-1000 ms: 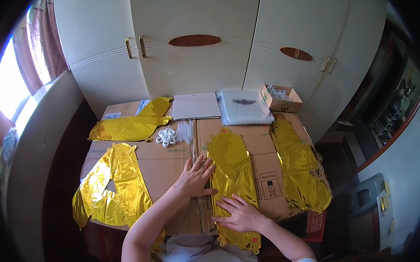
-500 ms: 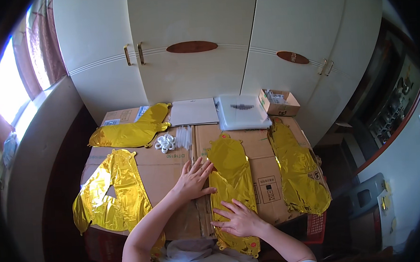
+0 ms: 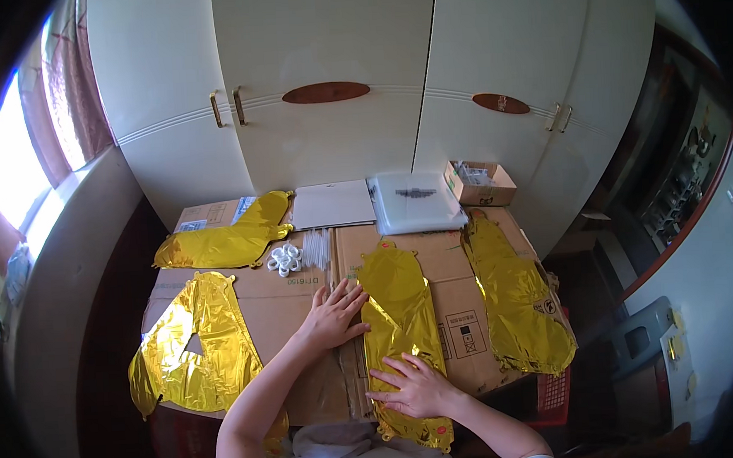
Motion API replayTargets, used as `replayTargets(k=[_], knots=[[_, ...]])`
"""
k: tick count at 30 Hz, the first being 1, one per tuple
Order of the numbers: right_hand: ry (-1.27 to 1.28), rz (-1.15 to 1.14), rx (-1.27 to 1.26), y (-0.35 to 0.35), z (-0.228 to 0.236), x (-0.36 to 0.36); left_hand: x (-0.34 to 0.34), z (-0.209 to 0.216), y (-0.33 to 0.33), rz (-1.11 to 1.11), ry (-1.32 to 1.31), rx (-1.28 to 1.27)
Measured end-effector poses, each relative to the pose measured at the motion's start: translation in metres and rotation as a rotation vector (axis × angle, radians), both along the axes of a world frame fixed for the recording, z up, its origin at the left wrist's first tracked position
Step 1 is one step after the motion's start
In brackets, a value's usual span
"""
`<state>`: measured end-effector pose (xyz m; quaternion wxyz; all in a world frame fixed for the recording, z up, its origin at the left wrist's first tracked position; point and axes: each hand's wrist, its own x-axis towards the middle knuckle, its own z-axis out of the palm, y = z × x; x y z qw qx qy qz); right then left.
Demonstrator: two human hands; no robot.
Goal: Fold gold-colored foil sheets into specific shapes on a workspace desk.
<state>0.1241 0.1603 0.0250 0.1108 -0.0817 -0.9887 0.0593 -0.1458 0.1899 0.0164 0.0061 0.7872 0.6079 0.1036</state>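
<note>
A flat gold foil balloon (image 3: 397, 310) lies lengthwise before me on the cardboard-covered table (image 3: 285, 333), its near end reaching over the front edge. My left hand (image 3: 331, 315) rests with fingers stretched out along the balloon's left edge, partly on the cardboard. Lower down, my right hand (image 3: 412, 386) lies flat across the foil, fingers spread. Neither hand grips anything. To the left is another gold foil balloon (image 3: 215, 345) with a small hole in its shape. A boot-shaped gold balloon (image 3: 218, 247) lies at the back left, and a wrinkled gold one (image 3: 515, 304) on the right.
White tape rolls (image 3: 285, 258) sit beside clear straws (image 3: 318, 250). Behind them are a pale flat board (image 3: 332, 204), a stack of clear plastic bags (image 3: 420, 214) and an open small carton (image 3: 482, 191). White cabinets (image 3: 331, 32) stand beyond the table; a grey stool (image 3: 644, 330) is at right.
The whole view has shifted slightly. Both hands stay on the same balloon in nearly the same places, and nothing has been picked up or let go.
</note>
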Motion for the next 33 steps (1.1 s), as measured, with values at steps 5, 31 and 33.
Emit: replayTargets(k=[5,31,33], knots=[[0.018,-0.01,0.03,-0.001,0.002,0.001,0.0,0.001,0.001,-0.01,0.018,0.0],[-0.055,-0.037,-0.022,-0.006,-0.003,0.002,-0.011,0.011,0.026,0.007,0.088,-0.142],[-0.066,-0.053,-0.033,-0.011,0.001,0.003,-0.01,0.011,0.026,0.01,0.089,-0.144]])
